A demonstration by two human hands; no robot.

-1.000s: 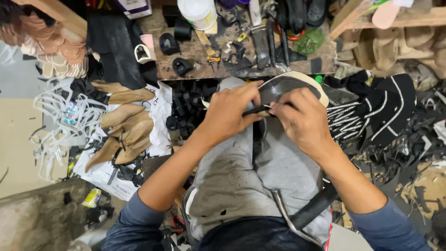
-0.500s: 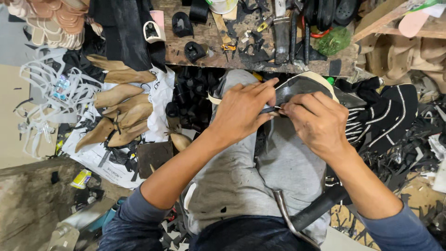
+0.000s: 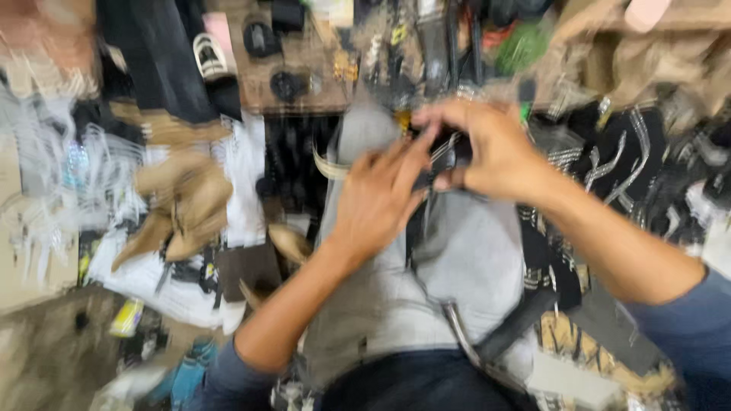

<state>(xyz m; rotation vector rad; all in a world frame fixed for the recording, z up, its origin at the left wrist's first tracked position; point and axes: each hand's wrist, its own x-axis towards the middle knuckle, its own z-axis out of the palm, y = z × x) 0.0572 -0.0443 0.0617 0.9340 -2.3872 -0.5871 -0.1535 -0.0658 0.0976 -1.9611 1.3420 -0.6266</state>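
Head view, heavy motion blur; cam has swung since 0.5 s ago, scene reads closer and shifted.

L to R: white hangers (image 3: 53, 183) far left on floor. Tan shoe soles (image 3: 183, 202) heaped on white sheet, same spot rel. to bench as before. Wooden bench (image 3: 304, 72) at top w/ dark small parts, blurred. Grey lap (image 3: 426, 281) centre.

Left hand (image 3: 381, 202): now lower, fingers stretched up-right, tips touching dark shoe piece (image 3: 445, 156); not closed round it, a pressing contact as far as blur allows. Earlier it lay over the piece from upper left.

Right hand (image 3: 495, 148): curled over piece from right, thumb under, fingers on top, pinching it. Has moved up toward bench edge.

Piece: above lap, between both hands, just below bench. Looks smaller/more folded than before; blur, can't confirm. Judgement: same handling of the piece goes on, hands re-gripped.

Striped dark pieces (image 3: 609, 167) right, unchanged.
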